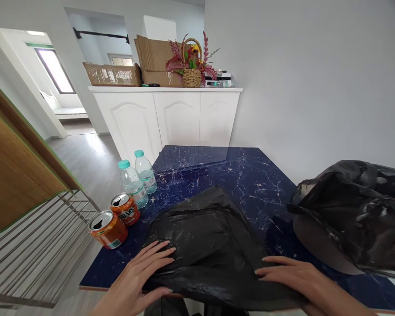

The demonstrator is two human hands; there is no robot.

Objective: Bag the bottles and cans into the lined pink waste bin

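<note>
A black plastic bag (pixel 200 237) lies spread out on the dark blue marbled table (pixel 250 169), its near edge hanging over the table's front. My left hand (pixel 148 270) rests on the bag's left side, fingers stretched out and the thumb apart near the front edge. On the right side, my right hand (pixel 291 274) touches the bag with its visible fingers extended; its thumb is hidden. Left of the bag stand two opened orange cans (pixel 110 235) and two clear bottles (pixel 131 186) with turquoise caps.
A bulky, filled black bag (pixel 365 215) sits at the table's right, over a grey rounded object (pixel 322 245). A metal rack (pixel 46 259) stands to the left. Behind the table, a white cabinet (pixel 181 116) carries cardboard boxes (pixel 113 74) and a flower basket (pixel 192 78).
</note>
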